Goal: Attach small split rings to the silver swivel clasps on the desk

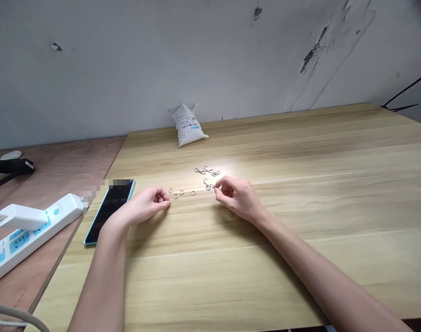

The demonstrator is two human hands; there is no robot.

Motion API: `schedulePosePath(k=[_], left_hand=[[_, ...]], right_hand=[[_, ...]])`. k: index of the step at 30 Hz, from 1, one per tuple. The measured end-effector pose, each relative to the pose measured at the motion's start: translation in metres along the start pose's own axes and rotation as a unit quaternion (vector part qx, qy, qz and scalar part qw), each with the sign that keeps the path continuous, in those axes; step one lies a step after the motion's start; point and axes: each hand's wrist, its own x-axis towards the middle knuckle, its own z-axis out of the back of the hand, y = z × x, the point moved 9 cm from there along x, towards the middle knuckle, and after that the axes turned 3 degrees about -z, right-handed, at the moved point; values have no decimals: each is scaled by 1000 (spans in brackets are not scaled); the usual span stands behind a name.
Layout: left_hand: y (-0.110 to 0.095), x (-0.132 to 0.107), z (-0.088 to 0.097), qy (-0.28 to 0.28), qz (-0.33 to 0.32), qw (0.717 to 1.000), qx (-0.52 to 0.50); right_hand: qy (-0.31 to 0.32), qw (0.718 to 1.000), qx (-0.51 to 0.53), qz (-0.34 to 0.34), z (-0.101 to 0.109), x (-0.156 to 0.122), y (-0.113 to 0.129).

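Note:
My left hand point(146, 205) rests on the light wooden table point(300, 184), its fingers curled into a pinch beside a small metal ring point(170, 190). A short row of similar rings point(182, 193) lies between my hands. My right hand point(238, 197) is closed, its fingertips pinching a small metal clasp point(208, 185). Another small metal piece point(231, 212) shows under that hand. A small pile of clasps point(206, 171) lies just beyond.
A phone point(109, 210) with a timer on its screen lies left of my left hand. A white power strip point(26, 228) sits on the darker table at left. A small white bag point(188, 124) leans near the wall.

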Motion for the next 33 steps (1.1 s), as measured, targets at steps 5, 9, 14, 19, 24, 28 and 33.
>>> schedulePosePath(k=[5, 9, 14, 19, 24, 28, 33], left_hand=[[-6, -1, 0, 8, -4, 1000, -18], [-12, -1, -1, 4, -22, 1000, -2], [-30, -2, -5, -7, -61, 998, 6], [-72, -2, -16, -48, -177, 983, -31], [-92, 2, -23, -111, -262, 952, -109], [-91, 6, -24, -131, -266, 938, -178], [-86, 5, -21, -169, -241, 936, -191]], right_hand=[[1, 1000, 0, 1, -1, 0, 0], [-1, 1000, -2, 5, -1, 0, 0], [-1, 1000, -3, 7, 0, 0, 0], [5, 1000, -9, 3, -1, 0, 0], [12, 1000, 8, -10, -4, 0, -2], [32, 999, 28, -25, -8, -2, -3], [19, 999, 42, -26, -5, -3, 2]])
